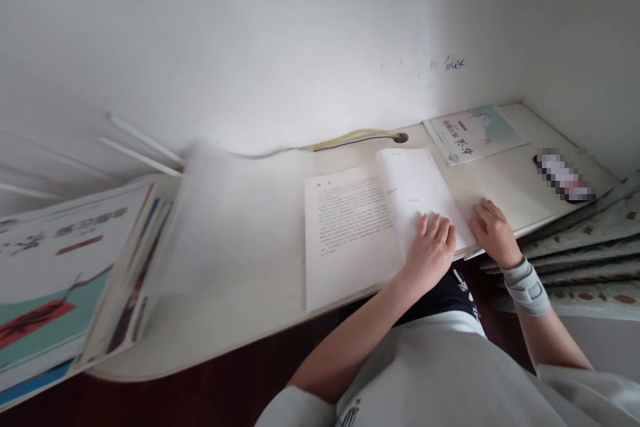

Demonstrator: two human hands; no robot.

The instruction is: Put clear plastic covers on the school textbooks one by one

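An open booklet (350,227) lies on the white desk in front of me, its left page printed with lines of text and its right page mostly blank with small staple marks. My left hand (431,247) rests flat on the lower part of the right page, fingers stretched out. Just beyond the booklet's right edge is my right hand (493,230), fingers extended on the desk top; a grey wrist band (527,287) wraps that wrist. Neither hand grips anything.
A calligraphy booklet (475,133) lies at the back right, near a phone (565,177) with a blurred screen. Cables (350,139) run along the wall into a desk hole. At left, a stack of books (75,267) stands beside the desk (240,267). A patterned curtain (590,247) hangs right.
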